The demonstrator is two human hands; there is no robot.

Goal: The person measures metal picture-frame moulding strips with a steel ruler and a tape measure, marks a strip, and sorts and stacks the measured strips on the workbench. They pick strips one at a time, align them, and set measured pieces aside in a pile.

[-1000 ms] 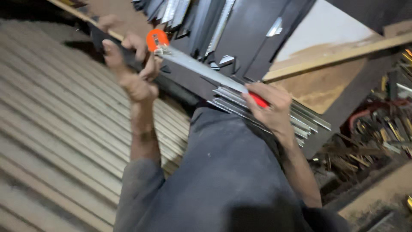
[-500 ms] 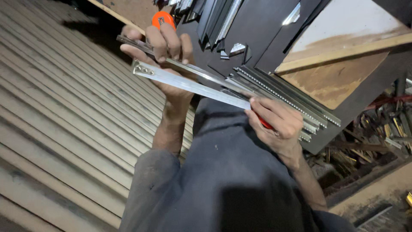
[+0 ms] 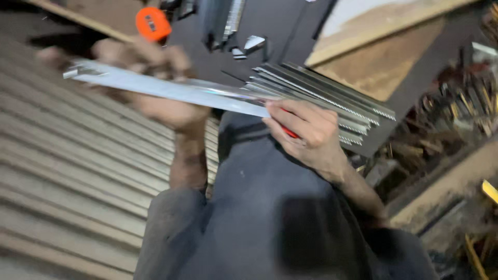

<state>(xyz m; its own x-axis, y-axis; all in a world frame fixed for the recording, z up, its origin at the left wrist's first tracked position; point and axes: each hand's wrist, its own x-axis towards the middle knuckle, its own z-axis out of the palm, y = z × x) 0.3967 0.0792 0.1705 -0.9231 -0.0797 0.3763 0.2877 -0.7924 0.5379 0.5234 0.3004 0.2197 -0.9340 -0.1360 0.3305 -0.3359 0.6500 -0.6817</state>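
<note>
A wide bed of long ribbed metal lengths (image 3: 62, 171) fills the left, and a stack of toothed metal strips (image 3: 332, 101) rests across the person's lap. Above it, one long flat metal strip (image 3: 171, 91) spans between both hands, which are well apart: the left hand (image 3: 161, 98), blurred, is closed around its far part, and the right hand (image 3: 306, 132) pinches its near end while also holding a small red object (image 3: 290, 132). With that shared grip, the strip could slip onto the stack, or its edge nick a finger. An orange tape measure (image 3: 153, 23) sits beyond.

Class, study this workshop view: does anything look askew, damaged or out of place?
Nothing clearly does. The left hand and right hand hold a metal strip over stacked strips; motion blur hides fine damage.
</note>
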